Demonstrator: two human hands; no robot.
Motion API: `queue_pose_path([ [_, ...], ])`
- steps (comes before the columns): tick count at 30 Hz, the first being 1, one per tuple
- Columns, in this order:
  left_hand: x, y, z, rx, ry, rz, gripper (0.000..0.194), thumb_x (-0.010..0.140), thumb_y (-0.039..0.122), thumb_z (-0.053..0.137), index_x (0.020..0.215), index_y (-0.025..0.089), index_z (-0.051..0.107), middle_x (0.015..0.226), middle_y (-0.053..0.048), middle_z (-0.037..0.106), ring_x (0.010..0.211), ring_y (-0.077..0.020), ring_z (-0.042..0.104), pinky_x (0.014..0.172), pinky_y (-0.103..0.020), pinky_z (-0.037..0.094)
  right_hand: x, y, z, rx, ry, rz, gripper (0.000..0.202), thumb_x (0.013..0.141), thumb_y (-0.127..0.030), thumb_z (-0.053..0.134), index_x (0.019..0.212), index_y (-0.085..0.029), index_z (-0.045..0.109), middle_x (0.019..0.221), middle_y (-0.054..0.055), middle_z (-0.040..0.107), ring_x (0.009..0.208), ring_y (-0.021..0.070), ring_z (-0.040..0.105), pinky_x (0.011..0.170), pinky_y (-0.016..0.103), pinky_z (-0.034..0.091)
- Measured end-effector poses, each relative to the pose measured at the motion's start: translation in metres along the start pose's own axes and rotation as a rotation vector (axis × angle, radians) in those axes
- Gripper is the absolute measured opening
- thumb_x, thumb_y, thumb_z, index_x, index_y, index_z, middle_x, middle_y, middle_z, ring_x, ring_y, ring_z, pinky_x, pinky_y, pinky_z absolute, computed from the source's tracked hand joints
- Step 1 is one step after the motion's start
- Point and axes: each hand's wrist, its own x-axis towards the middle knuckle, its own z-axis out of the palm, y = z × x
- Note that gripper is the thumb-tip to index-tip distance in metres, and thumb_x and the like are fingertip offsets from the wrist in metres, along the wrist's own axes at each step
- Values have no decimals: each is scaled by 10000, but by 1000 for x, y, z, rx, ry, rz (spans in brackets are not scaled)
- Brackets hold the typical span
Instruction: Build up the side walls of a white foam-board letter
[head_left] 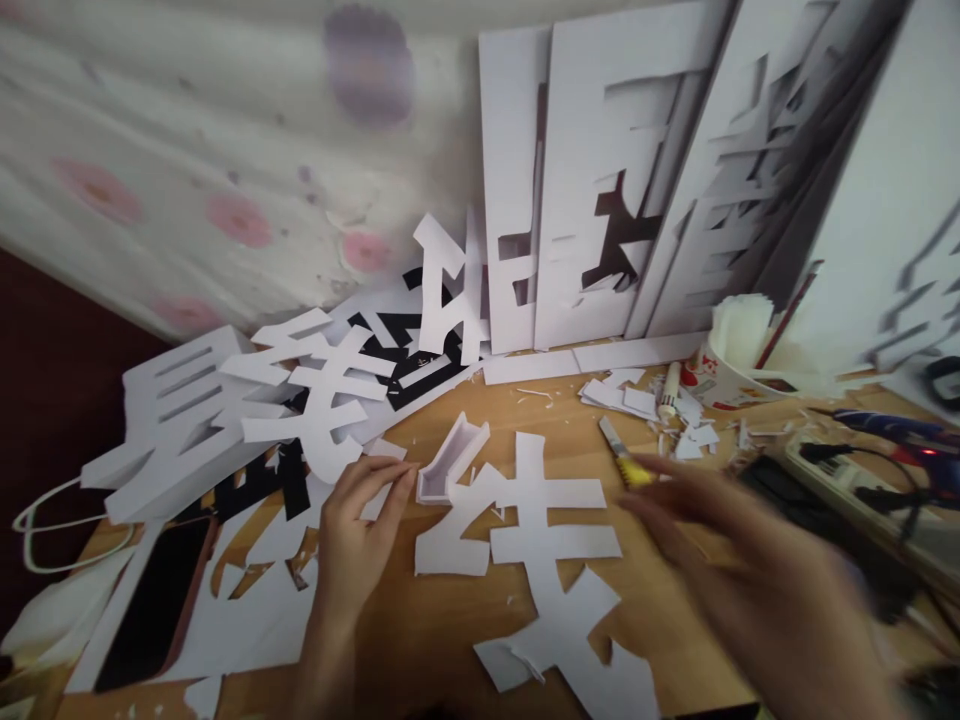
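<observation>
"On the wooden desk [420,650], what's being handled?"

"White channel [459,455], bent, hollow side up, near the middle. It's at the upper left of the flat cutout [544,545], very close to it."

"Left hand [360,515]?"

"Thumb and forefinger tips brought together right at the channel's left end. Pinching it or only touching? Can't tell from here."

"Right hand [712,530]?"

"Fingers closed on the cutter [631,470], yellow body, blade pointing away and a bit left (hand's blurred, so finger detail is lost). It's held above and right of the cutout's crossbars, apart from them."

"Quick, surroundings?"

"Left side: phone [154,605], dark screen up, near a heap of cut shapes [322,400], mostly white. Back: tall white panels [510,130] standing upright, cut through with holes, flowered curtain [187,100] behind. Right: cup [724,385] with white stuff in it, a reddish stick [789,315] leaning out, scraps [697,440] just in front. Blue tool [874,425] farther right."

"Got it. Cutout's position?"

"Flat on the desk, between both hands, reaching down toward the person."
</observation>
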Motion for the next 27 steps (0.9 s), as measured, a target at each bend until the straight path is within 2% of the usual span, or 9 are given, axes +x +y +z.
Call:
queue_pose_path([
  [1,-1,-1,3,30,-17,15,129,899,301,658,912,258,779,970,-40,724,957,-220,676,909,-367,536,0,4,16,-51,-127,-46,184,861,-420,727,1005,-308,755,873,41,725,759,198,672,628,284,508],
  [2,-1,-1,6,62,-31,33,125,898,298,660,914,258,777,1007,-47,718,1001,-229,670,934,-380,529,-1,11,34,-61,-316,-49,180,925,-414,631,943,-284,754,818,35,716,691,182,651,601,283,491],
  [3,-1,-2,9,94,-36,50,119,896,298,663,913,258,775,1054,-54,708,1055,-239,657,969,-398,516,-1,19,53,-53,-381,-40,227,944,-401,590,876,-256,751,768,32,707,656,177,634,587,283,476],
  [6,-2,-7,19,162,-58,54,110,902,306,661,909,263,762,1207,-67,665,1212,-264,596,1073,-451,457,-4,47,100,-28,-436,20,309,988,-361,495,903,-211,752,772,38,731,704,186,656,638,284,478],
  [8,-3,-13,25,159,-94,19,111,909,314,655,904,262,752,1260,-66,654,1246,-263,582,1105,-465,434,-7,60,115,-8,-474,54,317,1003,-339,464,1003,-205,752,818,33,758,731,184,680,670,278,486],
  [14,-11,-27,29,52,-189,-167,139,894,349,678,850,235,745,1239,-73,680,1218,-249,611,1088,-433,448,-8,66,117,-14,-547,81,316,998,-314,472,1006,-207,770,868,50,777,712,191,672,682,285,461],
  [19,-12,-29,32,-52,-170,-272,179,840,380,714,768,221,752,1112,-63,714,1106,-230,659,992,-358,512,-7,68,119,-30,-574,88,303,995,-293,491,1002,-203,780,878,55,778,721,187,664,681,273,437],
  [27,-9,-27,32,-67,-178,-316,175,800,373,742,728,215,762,1033,-53,711,1006,-196,685,875,-261,550,-7,69,118,-30,-583,104,292,990,-290,507,1004,-218,790,869,48,783,717,192,683,680,272,455],
])
